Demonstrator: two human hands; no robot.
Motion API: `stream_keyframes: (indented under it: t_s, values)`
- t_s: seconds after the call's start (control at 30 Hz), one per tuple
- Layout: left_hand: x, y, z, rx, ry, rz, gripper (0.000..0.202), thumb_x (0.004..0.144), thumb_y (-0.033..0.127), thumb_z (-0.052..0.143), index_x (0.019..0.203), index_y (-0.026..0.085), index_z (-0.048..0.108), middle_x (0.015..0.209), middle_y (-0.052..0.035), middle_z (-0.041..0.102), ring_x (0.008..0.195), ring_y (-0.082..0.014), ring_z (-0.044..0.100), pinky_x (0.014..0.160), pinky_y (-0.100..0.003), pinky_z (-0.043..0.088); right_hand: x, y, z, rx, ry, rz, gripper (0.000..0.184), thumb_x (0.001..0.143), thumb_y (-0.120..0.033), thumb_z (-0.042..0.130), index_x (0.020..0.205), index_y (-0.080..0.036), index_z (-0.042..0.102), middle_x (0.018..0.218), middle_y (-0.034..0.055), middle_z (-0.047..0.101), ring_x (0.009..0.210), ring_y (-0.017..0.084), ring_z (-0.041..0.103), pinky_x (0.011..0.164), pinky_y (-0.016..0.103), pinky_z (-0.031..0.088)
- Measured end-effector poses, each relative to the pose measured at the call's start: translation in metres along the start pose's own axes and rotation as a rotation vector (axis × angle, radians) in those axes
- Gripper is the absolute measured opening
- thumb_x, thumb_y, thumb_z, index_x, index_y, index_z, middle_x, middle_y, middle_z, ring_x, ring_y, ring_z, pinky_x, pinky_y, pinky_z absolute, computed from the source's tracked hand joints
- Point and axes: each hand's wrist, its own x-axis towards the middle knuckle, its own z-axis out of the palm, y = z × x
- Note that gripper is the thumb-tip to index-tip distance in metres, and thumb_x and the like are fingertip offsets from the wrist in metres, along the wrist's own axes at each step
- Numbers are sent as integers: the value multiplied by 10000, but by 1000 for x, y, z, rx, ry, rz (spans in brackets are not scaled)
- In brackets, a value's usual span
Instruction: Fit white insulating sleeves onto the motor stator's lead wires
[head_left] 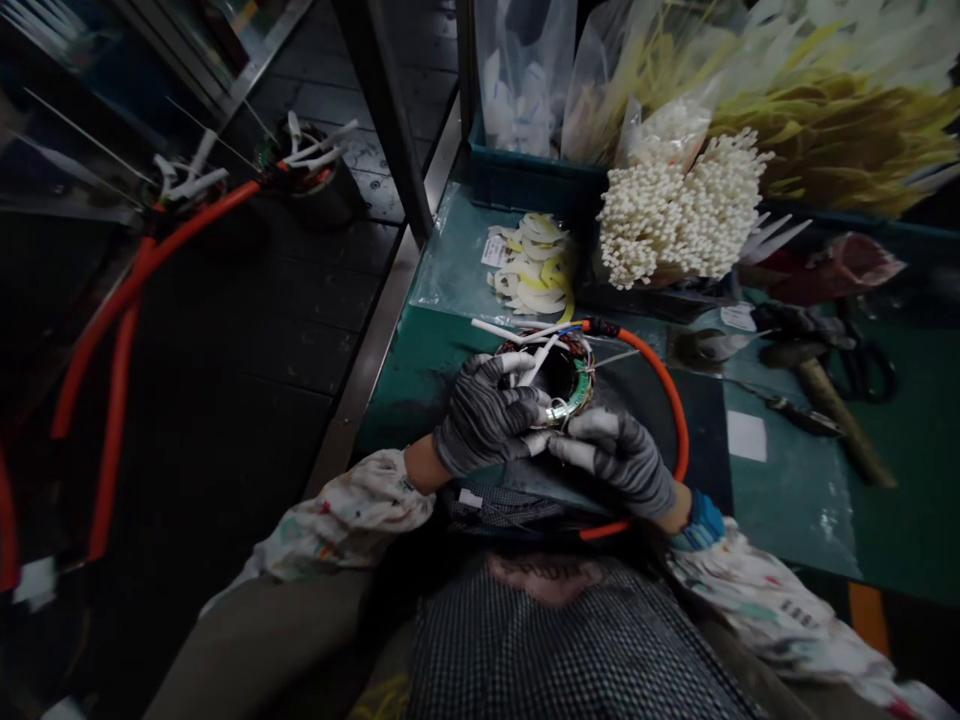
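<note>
A round motor stator (564,372) with copper windings and white sleeved leads lies on the green bench (795,490) near its front edge. My left hand (486,414), in a grey glove, is closed on the stator's left rim. My right hand (619,455), also gloved, pinches the winding at the stator's near edge. An orange cable (667,385) loops from the stator's top round to the right and back under my right wrist.
A bundle of white cable ties (679,210) and bags of yellow and white ties (832,130) stand behind. Yellow-white paper pieces (534,265) lie in a bag. A wooden-handled mallet (821,390) and scissors (870,365) lie right. Another stator with orange cables (311,165) sits left on the dark floor.
</note>
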Motion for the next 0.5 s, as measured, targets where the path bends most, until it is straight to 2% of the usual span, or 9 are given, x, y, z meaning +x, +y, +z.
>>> stream_keyframes:
  t_s: [0.07,0.13,0.23,0.3,0.37,0.43,0.5]
  values:
    - [1,2,0,-21,31,-11,236,940,518,698,932,300,789,1055,0,820,1265,-298,669,1047,-486,463,2,-5,5,13,-21,-82,178,1015,-413,684,963,-284,794,871,7,812,781,195,776,725,320,639]
    - [4,4,1,-41,103,-19,223,931,504,723,916,286,769,1019,-8,816,1238,-292,679,1014,-473,475,11,-8,13,-16,28,-130,203,1019,-415,653,945,-283,788,853,9,803,785,200,776,727,328,640]
    - [7,8,2,-66,197,-38,170,914,434,766,941,271,724,976,-11,801,1240,-296,670,1011,-468,485,35,-5,28,-100,278,-122,192,1027,-382,611,958,-281,759,851,25,766,797,213,749,760,376,641]
    - [6,12,3,-79,206,-44,159,912,369,785,1000,275,692,986,-2,796,1280,-291,647,1046,-463,484,50,-1,32,-125,408,-182,155,1019,-360,604,972,-297,738,935,26,768,859,221,744,804,406,640]
    - [-1,18,1,-76,189,-18,214,917,370,793,1069,286,668,1075,4,794,1338,-280,610,1103,-459,480,53,3,23,-146,527,-216,115,1026,-306,602,1023,-308,717,1000,14,768,914,214,740,849,411,634]
    - [-15,25,-3,-71,183,-83,349,902,450,812,1181,305,659,1344,-14,731,1439,-291,542,1199,-495,457,41,8,0,-204,682,-171,111,1031,-243,611,1075,-297,698,1013,12,758,940,207,728,902,418,618]
    - [-31,28,-10,-149,221,-339,620,873,571,814,1402,336,594,1672,-50,481,1561,-342,438,1281,-572,420,18,20,-35,-319,862,-52,80,1022,-247,637,1082,-274,684,1023,28,747,965,219,717,954,445,592]
